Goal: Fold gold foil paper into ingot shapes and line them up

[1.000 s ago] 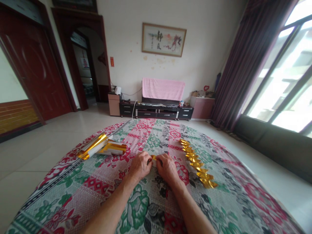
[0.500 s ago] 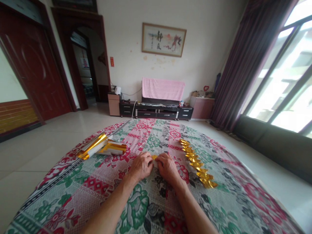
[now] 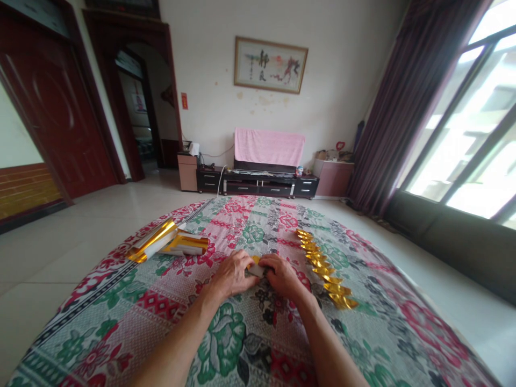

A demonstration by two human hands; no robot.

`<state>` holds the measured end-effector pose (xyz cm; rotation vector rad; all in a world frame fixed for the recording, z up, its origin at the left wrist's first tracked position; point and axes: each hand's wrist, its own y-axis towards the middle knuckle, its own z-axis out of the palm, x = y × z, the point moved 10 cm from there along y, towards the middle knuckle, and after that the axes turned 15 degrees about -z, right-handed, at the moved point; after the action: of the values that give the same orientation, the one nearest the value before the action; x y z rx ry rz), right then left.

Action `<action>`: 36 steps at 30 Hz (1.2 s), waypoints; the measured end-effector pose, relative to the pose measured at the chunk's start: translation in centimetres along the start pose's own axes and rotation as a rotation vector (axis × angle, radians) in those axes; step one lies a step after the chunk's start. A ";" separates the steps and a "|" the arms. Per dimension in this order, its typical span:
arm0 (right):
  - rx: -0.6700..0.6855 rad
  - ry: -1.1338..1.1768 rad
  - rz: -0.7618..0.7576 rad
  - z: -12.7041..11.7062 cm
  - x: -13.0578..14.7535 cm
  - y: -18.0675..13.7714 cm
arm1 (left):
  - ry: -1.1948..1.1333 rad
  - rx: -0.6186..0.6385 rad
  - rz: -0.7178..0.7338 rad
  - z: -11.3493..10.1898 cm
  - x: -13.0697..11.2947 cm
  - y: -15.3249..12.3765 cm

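Note:
Both hands meet over the middle of the table, gripping a small piece of gold foil paper (image 3: 255, 270) whose pale back faces me. My left hand (image 3: 237, 274) pinches its left side, thumb in front and fingers behind. On the opposite side, my right hand (image 3: 281, 275) is closed on the right edge, its fingertips bent over the paper. A strip of gold shows along the far edge between the fingers. To the right runs a slanting row of folded gold paper ingots (image 3: 321, 264). Curled gold foil sheets (image 3: 155, 242) lie at the left.
A flowered cloth (image 3: 250, 215) in red, green and grey covers the round table. Beyond it stand a low black cabinet (image 3: 258, 188) and a screen draped with a pink towel (image 3: 269, 145). A purple curtain (image 3: 387, 118) hangs by the window on the right.
The hands have tilted the paper, and more of its pale side shows between them. The fingers have shifted slightly apart. The ingots and the curled sheets have stayed put.

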<state>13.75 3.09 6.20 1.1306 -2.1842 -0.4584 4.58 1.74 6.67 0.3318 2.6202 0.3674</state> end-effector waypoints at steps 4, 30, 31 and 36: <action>-0.001 0.009 -0.002 0.0 -0.2 -0.1 | 0.027 -0.034 -0.026 0.3 0.2 0.1; -0.016 0.038 0.018 -0.2 0.1 -0.1 | -0.034 -0.038 -0.046 0.5 0.8 0.5; -0.009 0.041 0.023 -0.1 0.0 -0.1 | -0.029 -0.046 -0.052 0.5 0.8 0.5; -0.010 0.051 0.024 -0.1 -0.2 -0.2 | -0.027 -0.060 -0.092 0.7 1.1 0.7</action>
<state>14.03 3.17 6.09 1.0975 -2.1473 -0.4249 4.07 2.88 5.88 0.1942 2.5814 0.4060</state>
